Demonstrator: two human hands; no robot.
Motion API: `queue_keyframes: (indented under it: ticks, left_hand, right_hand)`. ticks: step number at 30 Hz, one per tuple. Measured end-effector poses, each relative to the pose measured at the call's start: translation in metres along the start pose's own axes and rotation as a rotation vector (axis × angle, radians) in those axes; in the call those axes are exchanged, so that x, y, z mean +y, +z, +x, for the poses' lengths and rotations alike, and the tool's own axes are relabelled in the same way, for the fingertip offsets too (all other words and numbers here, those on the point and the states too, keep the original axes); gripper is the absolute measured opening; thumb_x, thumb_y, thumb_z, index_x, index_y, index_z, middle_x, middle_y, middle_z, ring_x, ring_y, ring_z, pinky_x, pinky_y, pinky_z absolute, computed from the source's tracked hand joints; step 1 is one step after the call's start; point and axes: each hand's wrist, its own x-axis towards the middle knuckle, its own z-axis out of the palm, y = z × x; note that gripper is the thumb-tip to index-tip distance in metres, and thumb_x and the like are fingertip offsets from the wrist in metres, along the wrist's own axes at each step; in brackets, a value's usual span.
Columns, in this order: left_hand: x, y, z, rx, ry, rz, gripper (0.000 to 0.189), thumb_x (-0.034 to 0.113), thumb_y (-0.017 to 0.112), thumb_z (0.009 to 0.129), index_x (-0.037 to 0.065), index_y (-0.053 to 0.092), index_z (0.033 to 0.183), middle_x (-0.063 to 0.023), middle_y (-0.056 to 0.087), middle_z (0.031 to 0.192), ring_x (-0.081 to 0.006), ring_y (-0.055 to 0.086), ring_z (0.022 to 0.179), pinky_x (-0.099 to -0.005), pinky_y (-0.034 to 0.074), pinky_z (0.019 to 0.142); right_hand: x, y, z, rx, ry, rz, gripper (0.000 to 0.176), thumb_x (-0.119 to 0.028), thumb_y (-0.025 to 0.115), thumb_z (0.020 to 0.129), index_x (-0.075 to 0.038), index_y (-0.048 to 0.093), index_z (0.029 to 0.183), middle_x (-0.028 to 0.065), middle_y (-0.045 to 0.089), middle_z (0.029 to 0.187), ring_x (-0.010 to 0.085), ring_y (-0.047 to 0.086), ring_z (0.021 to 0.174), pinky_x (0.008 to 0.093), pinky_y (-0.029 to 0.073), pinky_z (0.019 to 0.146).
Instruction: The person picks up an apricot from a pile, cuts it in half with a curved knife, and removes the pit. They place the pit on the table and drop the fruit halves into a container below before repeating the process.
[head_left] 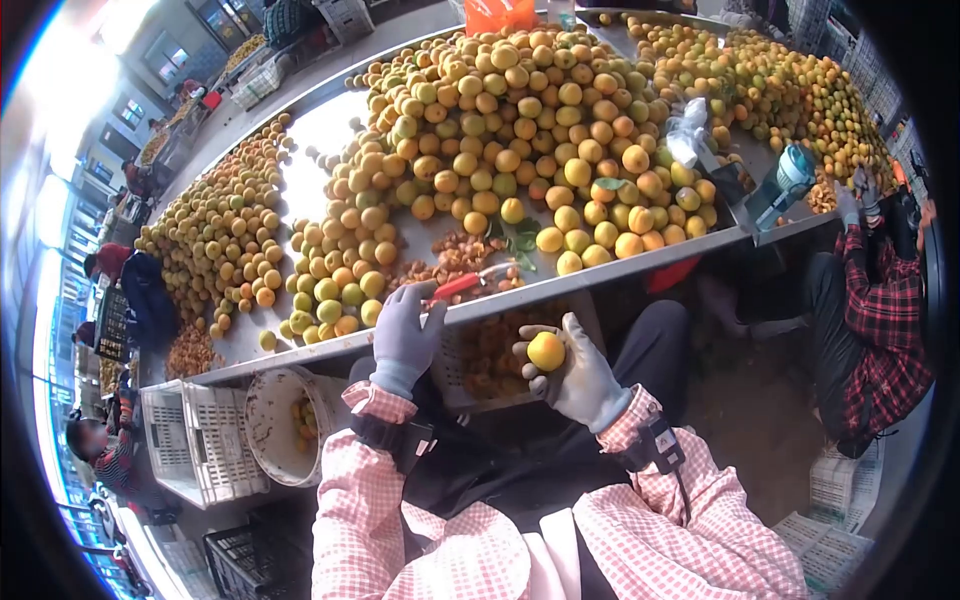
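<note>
A yellow-orange fruit point(545, 351) lies in my gloved right hand point(575, 370), which is turned palm up with the fingers curled round it, just in front of the table edge. My gloved left hand point(406, 335) is at the table's front edge, its fingertips by the handle of a red tool point(457, 287) with a curved metal end. Whether the fingers touch the handle is hard to tell. Brown scraps point(440, 262) lie behind the tool. A large heap of yellow and orange fruit point(510, 110) covers the metal table beyond.
A white round bucket point(258, 425) and white crates point(180, 440) stand at the lower left. Under the table edge a container holds scraps point(490, 350). A teal bottle point(793, 175) and a plastic bag point(687, 132) are on the right. A co-worker's gloved hands point(858, 195) are at far right.
</note>
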Motion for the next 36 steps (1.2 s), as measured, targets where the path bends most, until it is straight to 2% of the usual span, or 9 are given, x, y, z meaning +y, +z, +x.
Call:
queue_keyframes:
  ticks: [1, 5, 8, 12, 17, 25, 27, 31, 36]
  left_hand:
    - [-0.004, 0.001, 0.007, -0.047, 0.023, 0.080, 0.027, 0.017, 0.065, 0.083, 0.005, 0.061, 0.106, -0.0154, 0.063, 0.104, -0.0333, 0.060, 0.099, -0.0398, 0.048, 0.086]
    - [-0.020, 0.013, 0.029, -0.159, 0.090, 0.213, 0.033, 0.020, 0.067, 0.078, 0.006, 0.062, 0.107, -0.0151, 0.062, 0.106, -0.0349, 0.057, 0.105, -0.0423, 0.046, 0.090]
    - [-0.028, 0.023, 0.044, -0.240, 0.145, 0.261, 0.034, 0.022, 0.067, 0.074, 0.008, 0.063, 0.106, -0.0120, 0.063, 0.102, -0.0332, 0.057, 0.104, -0.0428, 0.045, 0.091]
    - [-0.040, 0.038, 0.059, -0.411, 0.054, 0.370, 0.029, 0.025, 0.066, 0.070, 0.012, 0.065, 0.096, -0.0111, 0.063, 0.094, -0.0320, 0.059, 0.098, -0.0409, 0.045, 0.088]
    - [-0.044, 0.040, 0.067, -0.420, 0.072, 0.344, 0.021, 0.016, 0.062, 0.071, 0.007, 0.054, 0.088, -0.0146, 0.062, 0.088, -0.0362, 0.061, 0.086, -0.0469, 0.048, 0.075]
    - [-0.056, 0.016, 0.056, -0.236, 0.007, 0.187, 0.029, 0.010, 0.061, 0.074, 0.010, 0.050, 0.100, -0.0142, 0.060, 0.089, -0.0359, 0.062, 0.077, -0.0464, 0.050, 0.064]
    - [-0.062, 0.008, 0.052, 0.020, -0.012, -0.111, 0.031, 0.006, 0.065, 0.071, 0.009, 0.050, 0.099, -0.0137, 0.057, 0.084, -0.0334, 0.060, 0.070, -0.0428, 0.049, 0.061]
    - [-0.061, -0.024, 0.045, 0.205, -0.568, -1.114, 0.035, -0.002, 0.063, 0.076, 0.004, 0.049, 0.108, -0.0002, 0.053, 0.083, -0.0056, 0.047, 0.058, -0.0201, 0.040, 0.049]
    - [-0.087, -0.061, 0.009, 0.396, -0.387, -1.879, 0.063, 0.004, 0.062, 0.080, 0.005, 0.037, 0.137, -0.0032, 0.048, 0.101, -0.0071, 0.044, 0.069, -0.0150, 0.033, 0.046]
  right_hand:
    - [-0.005, 0.001, 0.003, -0.167, 0.025, 0.077, 0.047, -0.042, 0.046, 0.098, -0.005, 0.050, 0.128, 0.0124, 0.061, 0.112, 0.0237, 0.064, 0.089, 0.0331, 0.054, 0.074]
    - [-0.019, 0.008, 0.010, -0.091, -0.035, -0.008, 0.046, -0.040, 0.048, 0.098, -0.007, 0.049, 0.130, 0.0127, 0.061, 0.115, 0.0243, 0.064, 0.092, 0.0340, 0.054, 0.076]
    - [-0.032, -0.003, 0.027, -0.343, 0.145, 0.123, 0.060, -0.051, 0.039, 0.098, -0.001, 0.047, 0.131, 0.0173, 0.063, 0.113, 0.0179, 0.059, 0.069, 0.0273, 0.045, 0.057]
    - [-0.036, -0.010, 0.048, -0.222, 0.121, 0.059, 0.067, -0.055, 0.032, 0.098, 0.002, 0.047, 0.129, 0.0156, 0.066, 0.102, 0.0130, 0.044, 0.053, 0.0263, 0.033, 0.050]
    - [-0.045, 0.026, 0.058, -0.131, 0.098, -0.012, 0.044, -0.022, 0.053, 0.094, -0.007, 0.043, 0.135, 0.0154, 0.055, 0.121, 0.0255, 0.059, 0.093, 0.0315, 0.051, 0.078]
    - [-0.044, 0.042, 0.091, -0.060, 0.101, -0.204, 0.052, -0.009, 0.061, 0.084, -0.005, 0.043, 0.133, 0.0174, 0.056, 0.121, 0.0257, 0.060, 0.096, 0.0338, 0.050, 0.079]
    - [-0.044, 0.048, 0.102, -0.102, 0.162, -0.286, 0.051, -0.008, 0.060, 0.085, -0.005, 0.042, 0.133, 0.0163, 0.056, 0.120, 0.0241, 0.062, 0.095, 0.0323, 0.051, 0.078]
    - [-0.032, 0.081, 0.130, -0.051, 0.196, -0.548, 0.044, -0.011, 0.061, 0.089, -0.004, 0.045, 0.129, 0.0093, 0.060, 0.109, 0.0171, 0.062, 0.084, 0.0264, 0.051, 0.073]
    - [0.002, 0.100, 0.180, -0.003, 0.209, -1.109, 0.048, -0.016, 0.065, 0.087, -0.004, 0.045, 0.130, 0.0048, 0.059, 0.103, 0.0084, 0.061, 0.079, 0.0204, 0.049, 0.068]
